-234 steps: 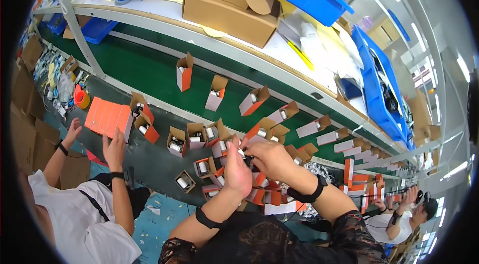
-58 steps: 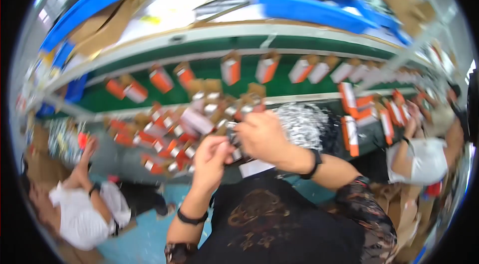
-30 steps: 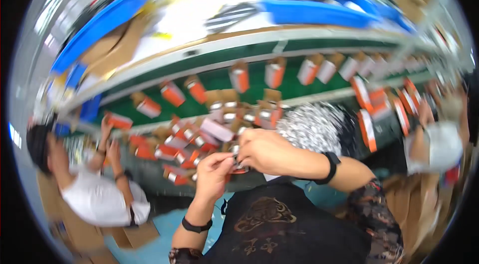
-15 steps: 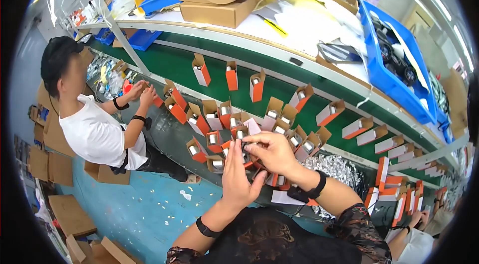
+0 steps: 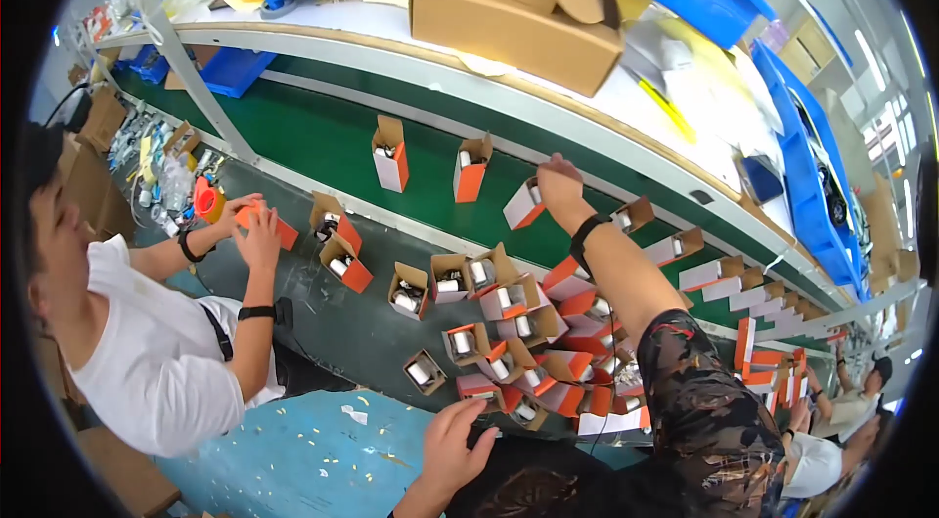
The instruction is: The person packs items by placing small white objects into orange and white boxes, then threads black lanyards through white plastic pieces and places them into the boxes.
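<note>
My right hand (image 5: pixel 560 190) reaches forward over the green conveyor belt (image 5: pixel 323 117). Its fingers are closed at the top of a small orange and white box (image 5: pixel 524 208) that leans on the belt; the fingertips are partly hidden behind the hand. Low in front of my body is my left hand (image 5: pixel 455 451), empty, its fingers loosely extended and the thumb apart. Between my hands and the belt, many open boxes (image 5: pixel 511 301) crowd the dark worktable (image 5: pixel 377 352), most with a white cylindrical part showing inside.
At left a co-worker in a white shirt (image 5: pixel 156 352) handles an orange box (image 5: pixel 284 232). Above the belt runs a shelf (image 5: pixel 323 24) bearing cartons (image 5: pixel 509 34) and blue trays (image 5: pixel 807 156). More boxes line the belt at right, where other people sit. A thin dark cable (image 5: pixel 610 361) crosses the boxes.
My hands have parted from where they met over the boxes. The right one has gone forward to a box on the belt; the left has dropped back toward my body. The view has shifted.
</note>
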{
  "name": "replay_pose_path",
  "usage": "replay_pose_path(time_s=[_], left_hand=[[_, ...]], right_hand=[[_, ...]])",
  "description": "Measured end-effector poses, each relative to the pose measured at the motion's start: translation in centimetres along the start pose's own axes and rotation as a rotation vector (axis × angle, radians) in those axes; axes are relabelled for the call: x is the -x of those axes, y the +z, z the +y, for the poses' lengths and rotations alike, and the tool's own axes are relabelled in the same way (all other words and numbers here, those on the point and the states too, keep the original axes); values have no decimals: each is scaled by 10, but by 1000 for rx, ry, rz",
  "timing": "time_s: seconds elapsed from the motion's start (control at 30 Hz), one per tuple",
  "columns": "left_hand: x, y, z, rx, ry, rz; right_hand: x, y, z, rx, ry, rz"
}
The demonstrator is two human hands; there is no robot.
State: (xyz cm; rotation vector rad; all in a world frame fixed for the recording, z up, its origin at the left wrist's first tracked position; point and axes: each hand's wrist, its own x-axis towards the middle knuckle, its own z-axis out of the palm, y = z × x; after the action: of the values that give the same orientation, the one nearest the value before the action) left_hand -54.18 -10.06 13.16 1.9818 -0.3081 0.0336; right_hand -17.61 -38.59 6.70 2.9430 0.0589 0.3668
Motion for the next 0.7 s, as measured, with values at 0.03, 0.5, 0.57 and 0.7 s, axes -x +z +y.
replay_pose_path(time_s=[0.03, 0.5, 0.57, 0.7], left_hand=[[1, -7, -8, 20, -64, 43], [-23, -43, -54, 182, -172, 106], [-24, -44, -57, 196, -196, 85], [-27, -48, -59, 198, -196, 82]], right_hand=[[-3, 22, -2, 97, -10, 18], [-21, 57, -25, -89, 80, -45], [-19, 57, -27, -118, 109, -46], [-22, 43, -49, -67, 204, -147]])
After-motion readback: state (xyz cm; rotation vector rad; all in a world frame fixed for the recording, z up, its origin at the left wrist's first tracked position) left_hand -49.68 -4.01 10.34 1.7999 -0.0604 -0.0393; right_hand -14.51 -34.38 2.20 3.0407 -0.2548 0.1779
